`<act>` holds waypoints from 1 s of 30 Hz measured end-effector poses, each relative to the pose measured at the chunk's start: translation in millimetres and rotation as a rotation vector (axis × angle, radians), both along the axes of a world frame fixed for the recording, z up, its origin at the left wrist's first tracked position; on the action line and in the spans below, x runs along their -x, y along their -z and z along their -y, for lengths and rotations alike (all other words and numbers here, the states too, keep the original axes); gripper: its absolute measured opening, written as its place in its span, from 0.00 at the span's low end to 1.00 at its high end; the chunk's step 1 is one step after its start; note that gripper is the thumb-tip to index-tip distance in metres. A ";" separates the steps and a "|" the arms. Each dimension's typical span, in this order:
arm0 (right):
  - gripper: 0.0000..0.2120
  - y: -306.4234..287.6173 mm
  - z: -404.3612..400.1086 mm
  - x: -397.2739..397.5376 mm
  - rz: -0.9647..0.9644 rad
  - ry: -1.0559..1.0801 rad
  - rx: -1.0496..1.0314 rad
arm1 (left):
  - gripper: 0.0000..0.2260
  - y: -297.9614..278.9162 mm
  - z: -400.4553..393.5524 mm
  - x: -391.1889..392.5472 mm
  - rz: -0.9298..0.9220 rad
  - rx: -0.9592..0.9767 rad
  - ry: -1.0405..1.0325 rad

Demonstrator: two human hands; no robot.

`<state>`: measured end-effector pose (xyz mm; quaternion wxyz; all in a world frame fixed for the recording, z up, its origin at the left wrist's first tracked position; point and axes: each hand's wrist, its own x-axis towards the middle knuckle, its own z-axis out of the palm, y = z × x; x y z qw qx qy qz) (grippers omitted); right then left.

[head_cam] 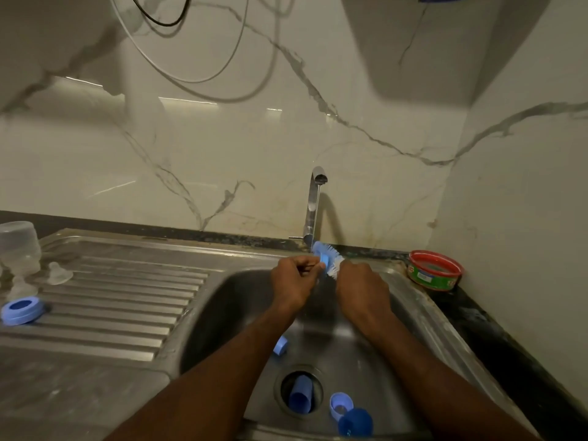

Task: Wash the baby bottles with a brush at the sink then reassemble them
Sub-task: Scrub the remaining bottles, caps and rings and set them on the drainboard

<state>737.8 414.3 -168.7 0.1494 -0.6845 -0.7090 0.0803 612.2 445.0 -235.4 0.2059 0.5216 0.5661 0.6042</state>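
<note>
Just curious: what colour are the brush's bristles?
Blue and white bristles on the brush, seen in the head view.

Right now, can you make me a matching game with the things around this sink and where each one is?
Things:
1. blue-and-white bristle brush
2. red-rimmed green round tub
3. clear plastic baby bottle
4. dark blue round cap

Places:
A. on the ribbed draining board, far left
B. on the counter in the right corner
C. held in the hands under the tap
D. in the sink basin, near the front edge

Pairs: 1-C, 2-B, 3-A, 4-D
</note>
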 end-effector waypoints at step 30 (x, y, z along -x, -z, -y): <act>0.16 2.3 14.1 -6.1 0.056 -0.129 -0.442 | 0.13 -21.9 5.9 2.9 0.976 0.318 0.559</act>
